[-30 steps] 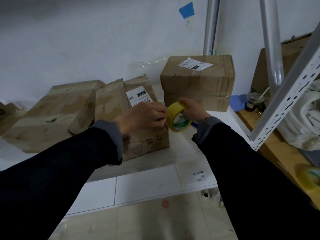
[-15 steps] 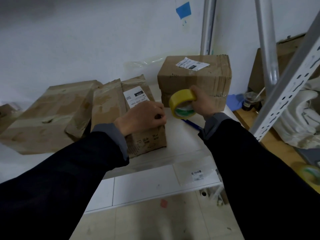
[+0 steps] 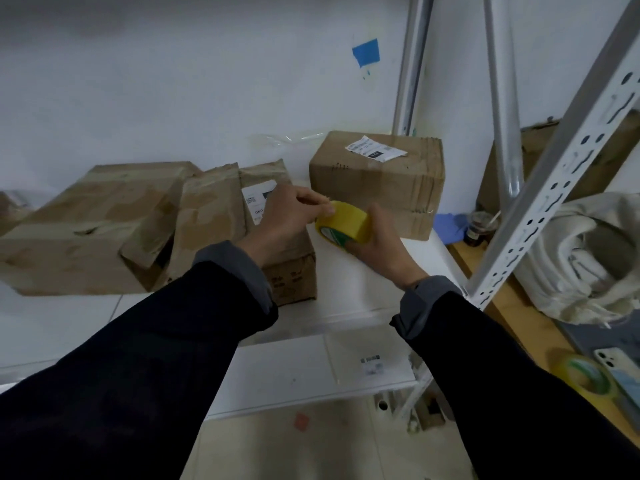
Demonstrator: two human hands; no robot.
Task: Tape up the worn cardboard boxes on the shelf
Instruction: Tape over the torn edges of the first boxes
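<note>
— So, what sort of surface is it?

— A white shelf against a pale wall, with a scrap of blue tape stuck on the wall at about one o'clock. White slotted uprights rise at the right. Below lies a pale, speckled floor.

— And the boxes?

— Three worn cardboard boxes: a crumpled one at nine o'clock, a torn middle box just beside it, and a squarer labelled box at twelve, set apart.

— The hands?

— The right hand grips a yellow tape roll above the shelf, between the middle and labelled boxes. The left hand pinches at the roll's rim.

— Anything to the right?

— At three o'clock, a wooden ledge carries rolled white cloth, a second tape roll and a phone.
</note>
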